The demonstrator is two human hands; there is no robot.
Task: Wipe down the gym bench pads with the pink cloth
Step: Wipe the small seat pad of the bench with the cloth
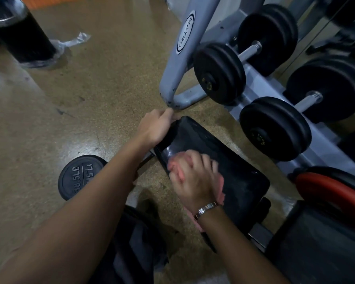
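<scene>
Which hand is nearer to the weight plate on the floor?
Left. The left hand grips the pad's far corner, above the weight plate; the right hand wipes farther right.

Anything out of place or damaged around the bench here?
A loose weight plate lies flat on the floor left of the bench pad, and crumpled clear plastic sits beside the black bin.

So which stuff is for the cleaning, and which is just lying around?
For the cleaning:
pink cloth, under the right hand
black bench pad, held at its edge by the left hand

Just lying around:
dumbbells
weight plate
grey rack
black bin
</scene>
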